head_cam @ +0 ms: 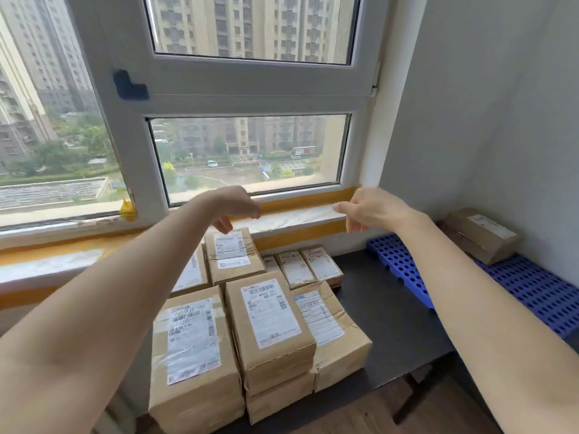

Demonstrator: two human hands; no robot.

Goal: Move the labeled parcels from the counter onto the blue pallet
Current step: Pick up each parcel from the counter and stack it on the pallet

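- I see the brown paper-wrapped parcels with white labels (250, 311) stacked on the dark counter (388, 311) under the window; one more labelled brown parcel (481, 234) already lies on the blue perforated plastic pallet (529, 289)
- My left hand (233, 206) hovers above the stack, fingers loosely curled, holding nothing; my right hand (372, 208) likewise, well apart

A big white-framed window (250, 89) fills the wall ahead of me, with grey daylight and tall apartment blocks (257, 26) beyond it. Under the window runs a pale sill (291, 217) edged in yellow tape (300, 234). Right of the window stands a plain grey wall (488, 104); far below it, brown wooden floor (360, 415).
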